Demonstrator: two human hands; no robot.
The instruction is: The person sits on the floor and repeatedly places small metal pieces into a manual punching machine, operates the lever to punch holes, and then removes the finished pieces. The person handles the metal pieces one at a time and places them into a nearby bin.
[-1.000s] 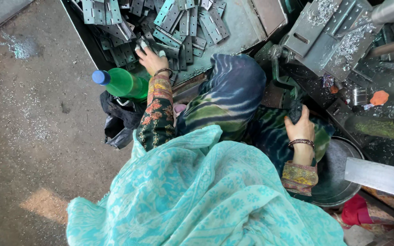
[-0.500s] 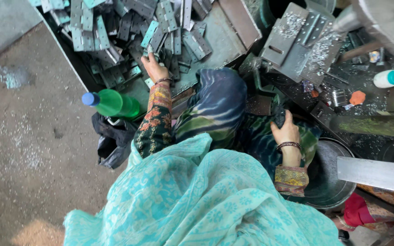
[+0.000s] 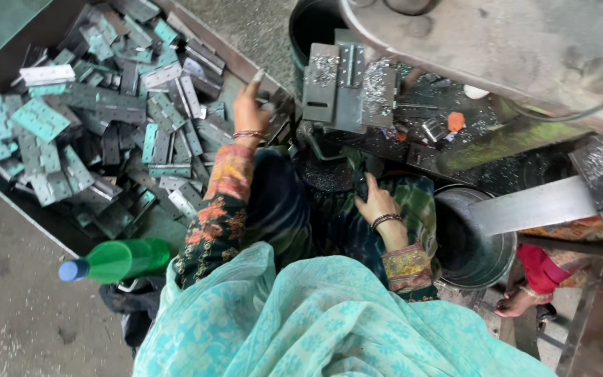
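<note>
At tray's right edge: left hand (image 3: 249, 112) pinches grey flat perforated metal hinge plate (image 3: 258, 75), lifted above hinge pile (image 3: 106, 132). Right hand (image 3: 377, 204) rests open on lap, empty.

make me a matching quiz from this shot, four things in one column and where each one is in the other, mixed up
Things:
1. left hand
2. right hand
3. green plastic bottle with blue cap
4. dark round metal bucket

Places:
A. lying on the floor by the left elbow
B. resting on the lap
C. at the edge of the tray of flat metal hinges
D. beside the right forearm

Pairs: 1-C, 2-B, 3-A, 4-D
</note>
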